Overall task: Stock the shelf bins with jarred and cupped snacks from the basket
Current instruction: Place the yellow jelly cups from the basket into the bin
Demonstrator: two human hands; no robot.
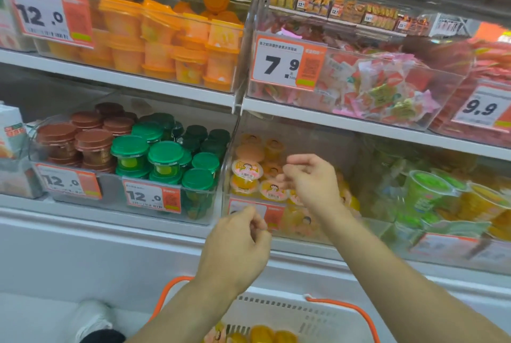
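Observation:
My right hand point(307, 179) hovers with loosely curled fingers and holds nothing, over a clear shelf bin point(276, 232) of yellow fruit cups point(247, 174) with pink cartoon lids. My left hand point(237, 245) is lower, in front of that bin's price tag, fingers loosely curled and also holding nothing. A white basket point(326, 317) with orange handles sits below my arms at the bottom edge, with several yellow fruit cups point(262, 334) in it.
Left of the fruit-cup bin stands a bin of green-lidded jars point(166, 157) and brown-lidded jars point(83, 138). Above are orange-lidded cups point(166, 38) and a bin of wrapped sweets point(373, 85). Green and yellow cups point(431, 193) fill the bin to the right. A shoe point(94, 320) shows at bottom left.

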